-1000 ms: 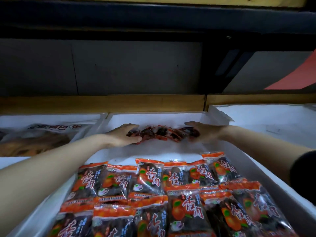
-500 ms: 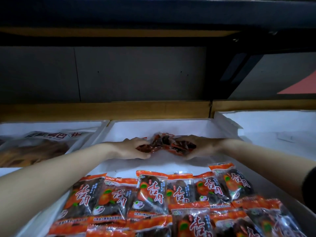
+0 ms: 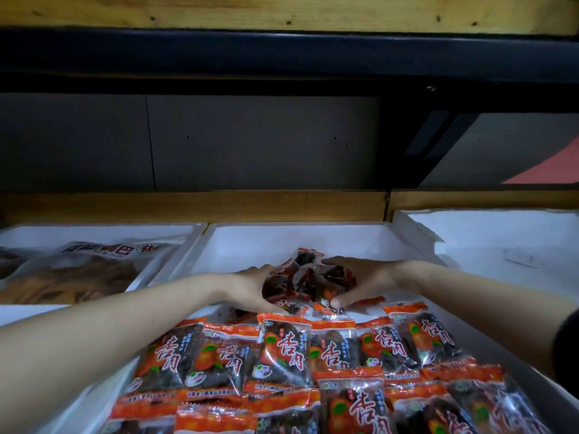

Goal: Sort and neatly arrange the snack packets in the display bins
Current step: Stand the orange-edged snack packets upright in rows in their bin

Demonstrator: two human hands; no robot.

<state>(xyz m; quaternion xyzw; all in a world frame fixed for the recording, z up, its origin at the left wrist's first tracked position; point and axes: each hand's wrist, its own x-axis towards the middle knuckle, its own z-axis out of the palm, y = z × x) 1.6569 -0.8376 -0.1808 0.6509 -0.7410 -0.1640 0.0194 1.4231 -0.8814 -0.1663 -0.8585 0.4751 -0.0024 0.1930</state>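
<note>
A loose bunch of red-and-dark snack packets (image 3: 308,278) sits in the middle white bin (image 3: 282,238), just behind neat rows of the same orange-topped packets (image 3: 282,355). My left hand (image 3: 253,288) curls round the bunch from the left. From the right, my right hand (image 3: 357,281) cups it, thumb pinching a packet at the front. One packet sticks up at the back of the bunch. The lower packets in the bunch are hidden by my hands.
A white bin on the left (image 3: 103,233) holds large clear bags of brown snacks (image 3: 78,270). Another white bin (image 3: 501,233) stands at the right. A wooden ledge (image 3: 219,206) and a dark shelf (image 3: 282,54) run behind and above the bins.
My hands have drawn together and toward me, gathering the spread-out packets into a tight bunch that now sits closer to the arranged rows.
</note>
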